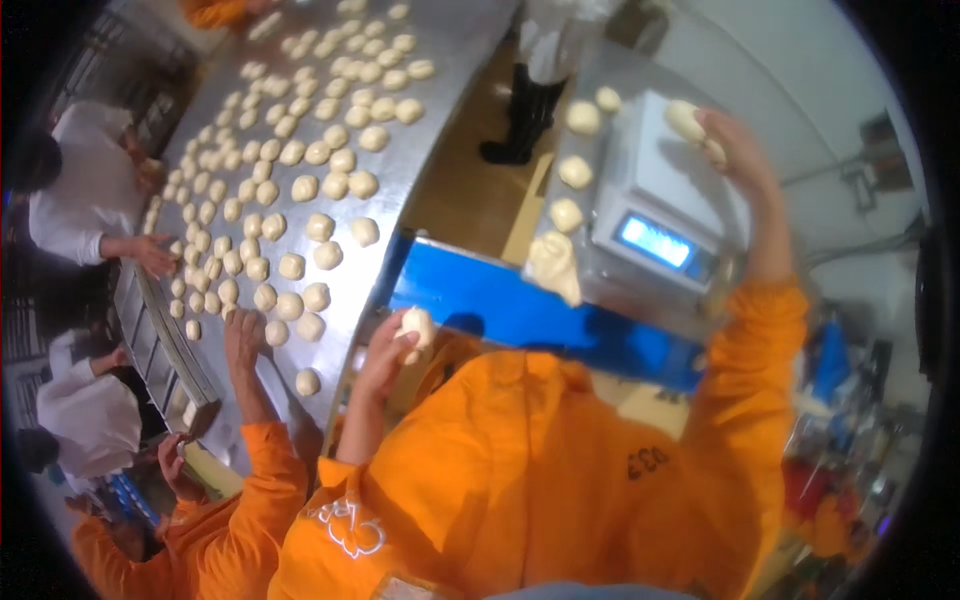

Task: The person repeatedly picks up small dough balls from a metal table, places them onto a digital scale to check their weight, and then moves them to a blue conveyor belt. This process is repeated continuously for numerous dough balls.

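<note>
My left hand [384, 352] grips a pale dough ball [415, 327] in front of the orange jacket, beside the steel table's edge. At the right, my right hand [735, 146] holds a longer dough piece [682, 120] at the far side of a white digital scale [664, 202] with a lit display; a smaller bit of dough shows under the fingers. Left of the scale, several dough balls [575, 172] lie in a row on the steel surface. Nearer to me a larger, irregular dough lump [553, 262] sits at that surface's edge.
A long steel table [375, 277] at the left carries many dough balls. A co-worker's hand [244, 337] touches it close to my left; people in white reach in from the far left. A blue panel [472, 289] spans the gap between the surfaces. Black boots [525, 112] stand beyond.
</note>
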Tool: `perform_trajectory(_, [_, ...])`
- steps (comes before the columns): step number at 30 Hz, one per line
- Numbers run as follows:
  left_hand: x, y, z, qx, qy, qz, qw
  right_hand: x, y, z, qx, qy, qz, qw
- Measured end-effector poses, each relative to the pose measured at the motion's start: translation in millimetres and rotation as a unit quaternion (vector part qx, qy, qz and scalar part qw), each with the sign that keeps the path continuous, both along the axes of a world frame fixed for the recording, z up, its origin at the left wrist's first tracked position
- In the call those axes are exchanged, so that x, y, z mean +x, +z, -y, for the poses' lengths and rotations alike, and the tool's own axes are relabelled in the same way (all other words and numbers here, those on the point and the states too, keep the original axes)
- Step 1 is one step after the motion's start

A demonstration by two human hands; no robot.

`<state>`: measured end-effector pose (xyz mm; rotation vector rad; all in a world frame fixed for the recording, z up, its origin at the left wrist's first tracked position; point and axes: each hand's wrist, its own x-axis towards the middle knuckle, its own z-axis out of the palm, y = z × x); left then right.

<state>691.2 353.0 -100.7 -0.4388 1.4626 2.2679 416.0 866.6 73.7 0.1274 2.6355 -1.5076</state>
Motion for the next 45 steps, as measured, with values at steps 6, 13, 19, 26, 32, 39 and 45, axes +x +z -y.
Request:
perform_trajectory(6, [-45,-2,81,0.027,0.093,-0.031,0.995,-153,-22,213,-0.224,0.030,-0.005,0.974])
perform_trajectory(13, [-74,-4,159,-0.050,0.201,-0.071,0.976,-352,-181,331,0.083,0.058,-0.032,0.994])
perform_trajectory(19, [-99,15,234,-0.067,0.275,-0.065,0.957,-398,-147,364,-0.603,-0.041,-0.017,0.796])
perform_trajectory(26, [-258,15,326,0.014,0.382,-0.052,0.923,-212,-137,430,-0.537,-0.043,-0.038,0.842])
perform_trajectory(32, [-522,63,376,-0.103,0.300,-0.169,0.933,-16,-189,449,-0.468,-0.119,0.119,0.868])
perform_trajectory(39, [-663,69,423,-0.084,0.391,-0.031,0.916,79,-189,441,-0.394,-0.190,0.207,0.875])
perform_trajectory(45, [-628,150,472,0.141,0.536,-0.244,0.796,95,-207,423,-0.374,-0.261,0.218,0.863])
